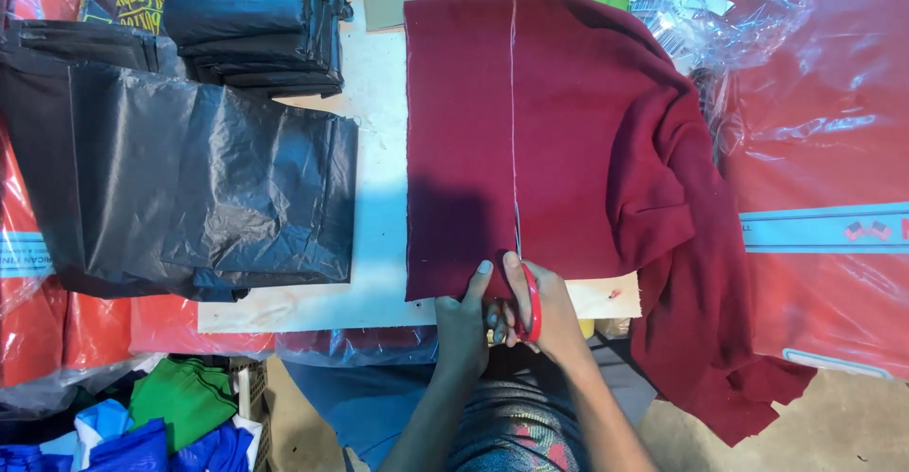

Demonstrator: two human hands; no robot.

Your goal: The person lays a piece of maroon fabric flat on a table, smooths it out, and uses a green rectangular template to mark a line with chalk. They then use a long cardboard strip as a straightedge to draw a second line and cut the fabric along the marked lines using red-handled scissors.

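A dark red cloth (568, 131) lies spread on a pale board (379, 150), with a white chalk line (513, 103) running down its middle. My right hand (549, 311) grips red-handled scissors (530, 302), whose blades enter the cloth's near edge at the chalk line. My left hand (464, 316) rests beside it, its fingertips pressing the cloth's near edge just left of the blades. The cloth's right part hangs off the board toward the floor.
Black plastic bags (208, 188) lie in a pile at the left, with folded black stacks (265, 27) behind them. Red plastic-wrapped bundles (824, 150) lie at the right. Green and blue cloths (170, 415) sit at bottom left.
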